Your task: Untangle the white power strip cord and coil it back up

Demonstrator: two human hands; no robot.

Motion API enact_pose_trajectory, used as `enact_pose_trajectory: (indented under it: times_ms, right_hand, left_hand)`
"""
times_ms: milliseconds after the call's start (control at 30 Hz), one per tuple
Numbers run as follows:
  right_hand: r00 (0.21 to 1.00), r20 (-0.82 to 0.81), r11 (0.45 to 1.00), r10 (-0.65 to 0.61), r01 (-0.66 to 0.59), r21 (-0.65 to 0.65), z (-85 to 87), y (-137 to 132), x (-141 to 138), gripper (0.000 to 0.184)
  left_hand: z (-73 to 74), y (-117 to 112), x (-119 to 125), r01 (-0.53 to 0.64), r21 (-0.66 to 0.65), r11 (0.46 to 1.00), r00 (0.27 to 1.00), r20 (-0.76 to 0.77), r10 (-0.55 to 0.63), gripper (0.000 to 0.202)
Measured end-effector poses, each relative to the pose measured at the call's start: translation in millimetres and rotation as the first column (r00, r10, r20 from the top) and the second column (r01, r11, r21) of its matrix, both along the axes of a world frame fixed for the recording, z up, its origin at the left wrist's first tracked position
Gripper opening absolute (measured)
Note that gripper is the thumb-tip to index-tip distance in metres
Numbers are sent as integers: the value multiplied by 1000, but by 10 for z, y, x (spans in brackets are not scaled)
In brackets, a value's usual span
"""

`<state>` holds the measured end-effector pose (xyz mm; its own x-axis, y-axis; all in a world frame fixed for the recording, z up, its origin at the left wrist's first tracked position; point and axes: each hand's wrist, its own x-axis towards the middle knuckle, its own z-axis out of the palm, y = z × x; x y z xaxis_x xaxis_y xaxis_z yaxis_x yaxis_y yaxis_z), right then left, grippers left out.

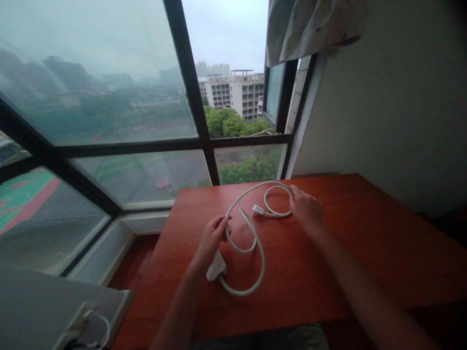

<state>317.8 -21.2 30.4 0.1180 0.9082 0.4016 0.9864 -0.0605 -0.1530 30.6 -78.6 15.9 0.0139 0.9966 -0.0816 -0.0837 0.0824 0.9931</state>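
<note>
A white power cord lies in loose loops over the reddish wooden table. My left hand pinches the cord at the left side of its upper loop. Farther right, my right hand is closed on the same cord, near the top of that loop. Between the two hands the cord arches across. Its plug rests on the table, left of my right hand. At the other end, a white block-shaped connector sits just below my left hand, partly beside the wrist.
Large dark-framed windows rise behind the table, one pane standing open at the right. A curtain hangs above. The wall is on the right. At lower left, a wall socket has a white cable plugged in.
</note>
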Motion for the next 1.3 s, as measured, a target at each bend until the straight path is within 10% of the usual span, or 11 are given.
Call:
enact_pose_trajectory:
  times_ms: [200,333,800,1133,1300]
  right_hand:
    - [978,-80,975,191,-199,-99,-205,-110,-277,46]
    - [864,-182,829,470,-502,-245,-304,-185,-533,50]
    - [777,-3,692,629,-562,-454,-282,-421,-344,23]
    - [840,69,734,539,-427,-528,-261,-586,402,36]
    - [823,-107,772,558,-562,-297,-214,-819,211,54]
  left_hand:
    - [-15,14,105,-21,0,1000,1000,19,21,41]
    - [-25,27,142,-32,-24,999,997,69,34,43]
    - [-28,103,136,-151,-2,989,981,122,150,42]
    - [-50,142,172,-142,-15,990,984,108,143,39]
    - [-65,134,174,-168,-39,985,981,95,171,39]
